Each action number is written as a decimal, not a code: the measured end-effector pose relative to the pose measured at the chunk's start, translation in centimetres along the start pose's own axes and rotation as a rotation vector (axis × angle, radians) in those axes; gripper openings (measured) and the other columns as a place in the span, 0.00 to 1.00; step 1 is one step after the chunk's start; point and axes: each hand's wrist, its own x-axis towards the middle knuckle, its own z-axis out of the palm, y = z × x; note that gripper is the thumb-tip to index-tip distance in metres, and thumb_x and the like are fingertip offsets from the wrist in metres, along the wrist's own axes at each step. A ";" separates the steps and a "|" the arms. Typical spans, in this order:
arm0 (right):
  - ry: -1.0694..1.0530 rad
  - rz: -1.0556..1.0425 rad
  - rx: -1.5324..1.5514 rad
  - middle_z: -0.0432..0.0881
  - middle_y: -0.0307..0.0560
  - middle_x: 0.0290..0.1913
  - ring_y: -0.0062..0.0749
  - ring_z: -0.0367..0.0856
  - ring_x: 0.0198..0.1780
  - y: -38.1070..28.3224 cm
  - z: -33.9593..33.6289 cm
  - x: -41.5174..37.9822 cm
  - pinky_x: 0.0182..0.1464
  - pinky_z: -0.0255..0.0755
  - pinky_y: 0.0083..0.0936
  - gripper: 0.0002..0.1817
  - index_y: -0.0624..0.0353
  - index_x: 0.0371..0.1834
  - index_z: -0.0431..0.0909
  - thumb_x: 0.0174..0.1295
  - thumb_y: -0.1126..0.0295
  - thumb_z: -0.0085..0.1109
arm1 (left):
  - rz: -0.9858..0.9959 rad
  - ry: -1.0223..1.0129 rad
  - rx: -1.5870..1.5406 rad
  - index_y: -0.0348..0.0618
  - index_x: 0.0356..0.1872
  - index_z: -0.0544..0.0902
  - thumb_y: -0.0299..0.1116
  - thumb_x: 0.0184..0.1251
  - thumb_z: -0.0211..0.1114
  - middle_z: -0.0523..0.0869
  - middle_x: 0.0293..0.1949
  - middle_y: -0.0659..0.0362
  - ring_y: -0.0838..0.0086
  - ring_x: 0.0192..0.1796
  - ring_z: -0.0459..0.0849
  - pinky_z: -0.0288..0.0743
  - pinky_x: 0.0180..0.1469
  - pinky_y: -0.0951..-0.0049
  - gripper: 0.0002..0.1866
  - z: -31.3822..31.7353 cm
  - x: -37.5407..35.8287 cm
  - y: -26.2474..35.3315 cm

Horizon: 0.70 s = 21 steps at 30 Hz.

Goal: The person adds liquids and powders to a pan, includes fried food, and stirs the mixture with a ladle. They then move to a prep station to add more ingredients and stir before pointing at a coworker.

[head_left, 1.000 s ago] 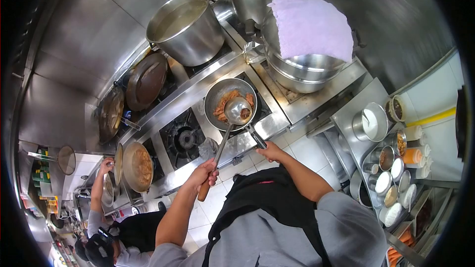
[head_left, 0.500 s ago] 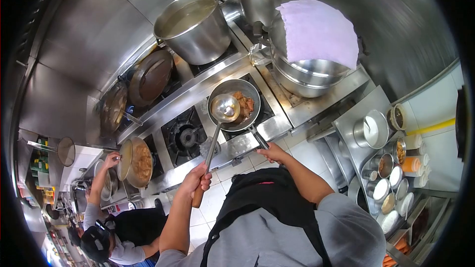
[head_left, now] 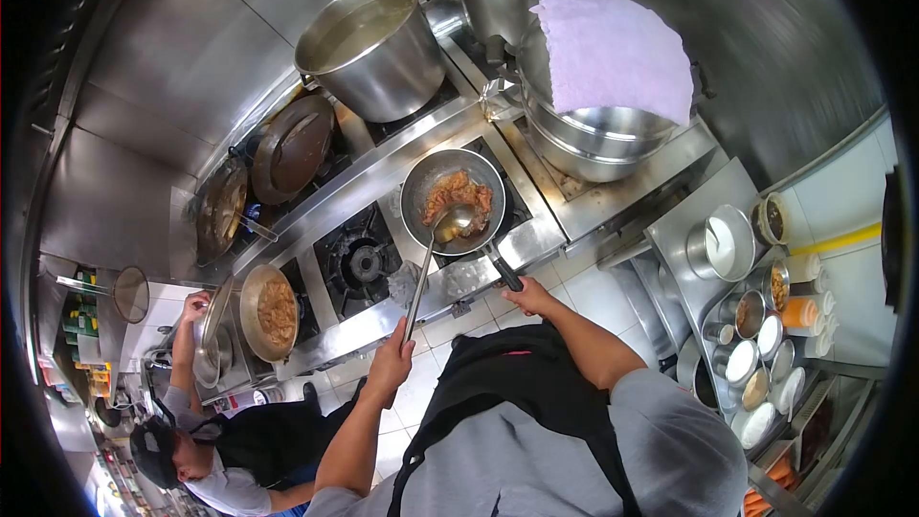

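My left hand (head_left: 390, 362) is closed round the handle of a long metal ladle (head_left: 421, 278). The ladle's bowl dips into a frying pan (head_left: 421, 177) at the near edge of brown, saucy meat pieces (head_left: 461, 193). My right hand (head_left: 528, 297) grips the pan's black handle (head_left: 504, 271). The pan rests over a burner at the front of the stove (head_left: 541, 237). Part of the meat lies hidden under the ladle.
An unlit-looking burner (head_left: 362, 266) lies left of the pan. Behind stand a large stockpot (head_left: 397, 67) and a cloth-covered steamer (head_left: 603, 148). At left a co-worker (head_left: 258, 450) holds a lid (head_left: 218, 311) beside a pan of food (head_left: 251, 335). Ingredient containers (head_left: 742, 362) line the right shelf.
The ladle's bowl has moved right and nearer, lowering from above the pan into the meat, which now lies more spread out. The co-worker's lid has shifted left, off the food pan.
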 end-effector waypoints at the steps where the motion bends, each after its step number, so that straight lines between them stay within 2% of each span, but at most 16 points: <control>1: 0.013 -0.018 -0.015 0.67 0.32 0.18 0.16 0.64 0.13 0.1 -0.1 -0.1 0.12 0.58 0.19 0.13 0.57 0.39 0.73 0.64 0.63 0.68 | -0.001 0.000 0.001 0.48 0.75 0.61 0.35 0.73 0.57 0.82 0.51 0.34 0.37 0.50 0.82 0.76 0.55 0.51 0.31 0.0 0.0 -0.1; 4: 0.021 -0.041 -0.017 0.66 0.32 0.17 0.16 0.64 0.12 0.5 0.0 0.1 0.12 0.58 0.21 0.14 0.57 0.37 0.72 0.63 0.63 0.68 | -0.037 -0.012 0.061 0.49 0.75 0.62 0.36 0.73 0.58 0.83 0.50 0.34 0.38 0.50 0.83 0.77 0.53 0.50 0.31 -0.2 0.1 -0.4; 6: 0.020 -0.047 -0.007 0.66 0.32 0.17 0.16 0.64 0.12 1.0 -0.1 0.3 0.12 0.57 0.21 0.14 0.57 0.37 0.72 0.63 0.63 0.68 | -0.175 -0.031 0.077 0.49 0.74 0.63 0.36 0.72 0.58 0.82 0.52 0.34 0.39 0.52 0.82 0.76 0.54 0.50 0.30 -0.5 0.6 -0.2; 7: 0.026 -0.043 -0.008 0.66 0.32 0.16 0.17 0.64 0.12 1.1 -0.1 0.3 0.12 0.57 0.21 0.14 0.57 0.37 0.72 0.63 0.64 0.68 | -0.176 -0.031 0.077 0.49 0.74 0.63 0.36 0.72 0.58 0.82 0.52 0.34 0.39 0.52 0.82 0.76 0.54 0.50 0.30 -0.5 0.7 -0.5; 9: 0.029 -0.041 -0.012 0.66 0.32 0.16 0.17 0.64 0.12 1.1 0.0 0.4 0.12 0.57 0.22 0.14 0.57 0.37 0.72 0.63 0.64 0.68 | -0.042 0.075 0.053 0.48 0.74 0.65 0.35 0.72 0.59 0.83 0.51 0.35 0.39 0.50 0.83 0.76 0.53 0.49 0.30 -0.3 1.0 -1.4; 12: 0.025 -0.050 -0.015 0.66 0.32 0.16 0.17 0.64 0.12 1.8 -0.1 0.8 0.12 0.57 0.22 0.13 0.57 0.37 0.71 0.63 0.65 0.68 | -0.082 0.036 0.063 0.48 0.73 0.66 0.34 0.71 0.59 0.82 0.53 0.36 0.38 0.52 0.82 0.76 0.55 0.51 0.29 -1.5 1.2 -0.5; 13: 0.028 -0.038 -0.045 0.66 0.33 0.17 0.18 0.63 0.12 2.1 -0.2 1.1 0.13 0.57 0.22 0.14 0.57 0.46 0.74 0.63 0.65 0.67 | -0.083 0.036 0.063 0.48 0.73 0.66 0.34 0.71 0.59 0.82 0.53 0.36 0.38 0.52 0.82 0.76 0.55 0.51 0.29 -1.3 1.4 -1.4; 14: 0.030 -0.025 -0.075 0.66 0.33 0.18 0.18 0.63 0.13 2.2 -0.2 1.2 0.14 0.58 0.23 0.18 0.58 0.55 0.76 0.63 0.65 0.65 | -0.004 0.046 0.071 0.49 0.74 0.65 0.35 0.72 0.58 0.85 0.48 0.39 0.42 0.45 0.85 0.79 0.49 0.52 0.29 -0.9 2.0 -2.5; 15: 0.029 -0.025 -0.074 0.66 0.33 0.18 0.18 0.63 0.13 2.3 -0.1 1.3 0.14 0.58 0.23 0.18 0.58 0.55 0.76 0.63 0.65 0.65 | 0.076 0.056 0.078 0.50 0.74 0.64 0.35 0.73 0.58 0.87 0.44 0.42 0.46 0.39 0.88 0.82 0.42 0.54 0.30 -0.5 2.2 -3.7; 16: 0.036 -0.009 -0.068 0.66 0.33 0.18 0.18 0.63 0.13 2.2 -0.1 1.3 0.14 0.58 0.23 0.17 0.59 0.52 0.76 0.63 0.65 0.65 | 0.075 0.056 0.079 0.50 0.74 0.64 0.35 0.73 0.58 0.87 0.44 0.42 0.46 0.39 0.88 0.82 0.42 0.54 0.30 -1.0 2.3 -2.8; 18: 0.039 0.004 -0.067 0.67 0.33 0.18 0.18 0.63 0.13 1.4 0.2 1.0 0.13 0.59 0.24 0.17 0.60 0.50 0.75 0.63 0.65 0.65 | -0.421 -0.272 -0.508 0.53 0.76 0.61 0.36 0.77 0.56 0.82 0.30 0.56 0.68 0.23 0.81 0.78 0.25 0.67 0.29 -2.3 2.5 0.7; 19: 0.049 0.021 -0.048 0.66 0.33 0.19 0.17 0.63 0.13 0.8 0.1 0.8 0.13 0.58 0.22 0.14 0.58 0.45 0.75 0.63 0.64 0.67 | -0.418 -0.267 -0.511 0.53 0.76 0.61 0.36 0.77 0.56 0.82 0.30 0.56 0.68 0.23 0.81 0.78 0.25 0.67 0.29 -2.3 2.7 1.3; 20: 0.062 0.038 -0.027 0.66 0.32 0.19 0.16 0.63 0.13 0.1 0.1 0.5 0.12 0.57 0.20 0.13 0.56 0.40 0.74 0.63 0.63 0.68 | -0.431 -0.333 -0.694 0.54 0.77 0.60 0.36 0.78 0.55 0.76 0.27 0.61 0.76 0.22 0.74 0.73 0.22 0.73 0.29 -2.2 2.9 1.8; 21: 0.065 0.035 -0.029 0.66 0.32 0.19 0.16 0.63 0.13 -0.4 0.1 0.3 0.12 0.57 0.20 0.13 0.56 0.40 0.74 0.63 0.63 0.68 | -0.441 -0.401 -0.876 0.56 0.77 0.58 0.37 0.79 0.53 0.70 0.25 0.66 0.84 0.20 0.67 0.68 0.18 0.79 0.29 -2.3 3.1 2.2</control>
